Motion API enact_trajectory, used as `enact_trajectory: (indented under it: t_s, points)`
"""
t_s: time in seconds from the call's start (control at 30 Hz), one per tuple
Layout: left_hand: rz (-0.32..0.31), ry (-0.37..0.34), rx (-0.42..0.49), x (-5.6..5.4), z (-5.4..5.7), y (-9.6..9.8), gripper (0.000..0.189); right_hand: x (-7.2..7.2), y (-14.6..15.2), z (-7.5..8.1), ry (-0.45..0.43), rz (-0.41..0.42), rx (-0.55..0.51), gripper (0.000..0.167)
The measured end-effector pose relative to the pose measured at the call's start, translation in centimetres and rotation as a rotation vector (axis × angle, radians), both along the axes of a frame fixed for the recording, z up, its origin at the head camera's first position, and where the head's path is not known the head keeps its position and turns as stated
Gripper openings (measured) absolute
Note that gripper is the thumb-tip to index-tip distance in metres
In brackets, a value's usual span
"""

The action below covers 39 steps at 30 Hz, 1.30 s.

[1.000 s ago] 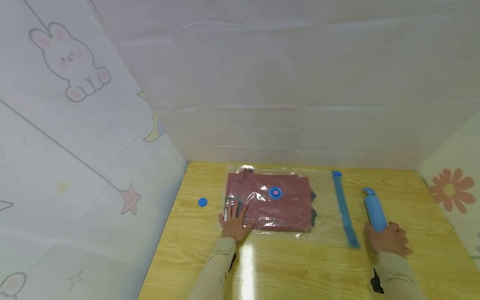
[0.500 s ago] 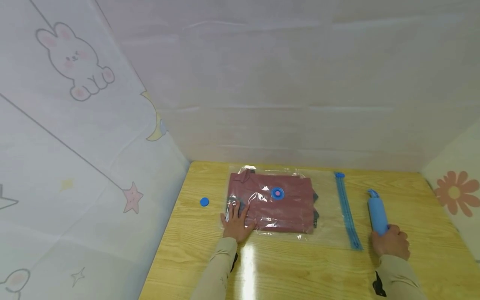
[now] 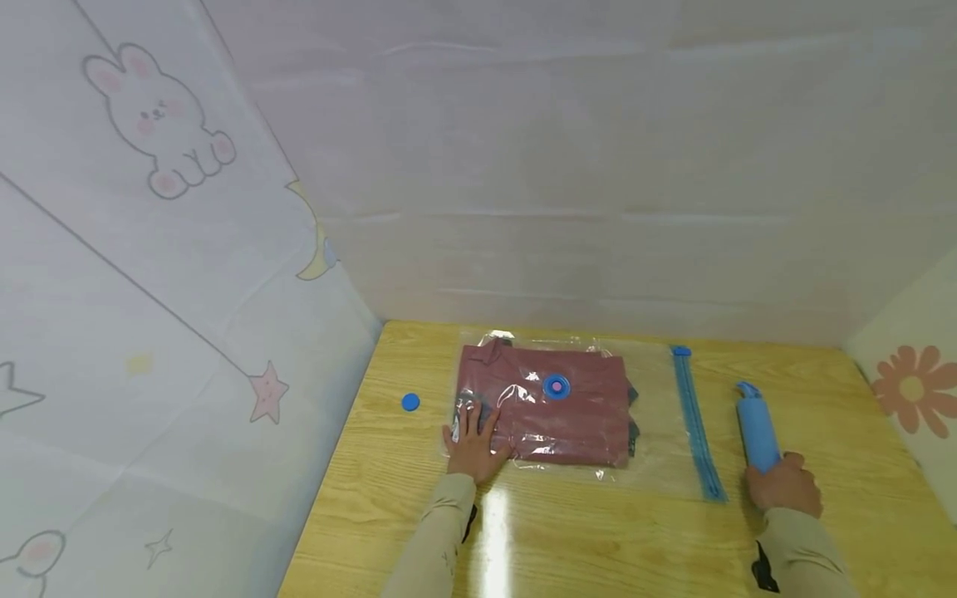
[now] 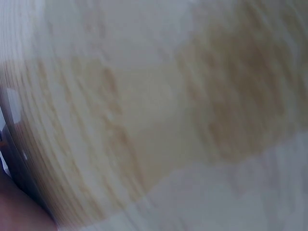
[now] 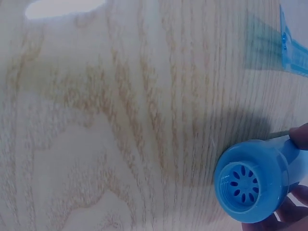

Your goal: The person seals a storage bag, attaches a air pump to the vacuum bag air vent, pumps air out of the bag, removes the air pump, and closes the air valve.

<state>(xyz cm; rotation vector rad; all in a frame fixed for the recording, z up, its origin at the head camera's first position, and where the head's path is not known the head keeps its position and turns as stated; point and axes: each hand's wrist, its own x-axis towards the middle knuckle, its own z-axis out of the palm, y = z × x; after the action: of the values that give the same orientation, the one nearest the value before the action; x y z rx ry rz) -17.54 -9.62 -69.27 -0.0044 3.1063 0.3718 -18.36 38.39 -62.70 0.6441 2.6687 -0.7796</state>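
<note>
My left hand (image 3: 475, 455) lies with spread fingers on the lower left corner of a clear vacuum storage bag (image 3: 654, 415). Inside the bag is a folded dark-red garment (image 3: 576, 432) with some grey showing at its edges. A round blue valve (image 3: 557, 387) with a pink centre sits on the bag's top face. To the right of the bag, my right hand (image 3: 787, 485) grips the near end of a blue hand pump (image 3: 758, 433). In the right wrist view, fingers curl round the pump (image 5: 257, 180), whose slotted round end faces the camera.
A blue round cap (image 3: 410, 402) lies on the wooden table (image 3: 583, 540), left of the bag. The bag's blue zip strip (image 3: 699, 432) runs along its right edge, with a blue slider (image 3: 680, 351) at the far end. Patterned wall sheets (image 3: 523, 166) stand behind and on both sides.
The right hand's fingers have closed more tightly round the pump. My left hand stays on the bag. The whole head view has shifted slightly.
</note>
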Motion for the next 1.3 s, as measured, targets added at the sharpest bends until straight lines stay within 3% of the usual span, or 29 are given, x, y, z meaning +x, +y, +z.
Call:
enact_trajectory:
  t_s: [0.23, 0.4, 0.57, 0.83, 1.03, 1.3]
  points:
    - [0.01, 0.001, 0.003, 0.5, -0.9, 0.0, 0.076, 0.2, 0.7, -0.7, -0.049, 0.044, -0.024, 0.071]
    - [0.006, -0.001, 0.02, 0.7, -0.4, 0.1, 0.076, 0.3, 0.7, -0.9, -0.056, -0.007, -0.034, 0.078]
    - [0.003, -0.012, 0.006, 0.7, -0.3, 0.1, 0.075, 0.4, 0.1, -0.4, 0.029, -0.064, -0.075, 0.079]
    - [-0.001, -0.007, -0.021, 0.3, -0.5, 0.0, 0.076, -0.6, -2.3, 2.0, 0.136, -0.137, -0.211, 0.086]
    - [-0.004, -0.012, -0.021, 0.1, -0.3, 0.0, 0.076, -1.7, -4.1, 3.4, 0.16, -0.137, -0.282, 0.093]
    - [0.005, -0.019, 0.0, 0.1, 0.2, 0.1, 0.075, -2.4, -6.2, 3.9, 0.246, -0.129, -0.332, 0.089]
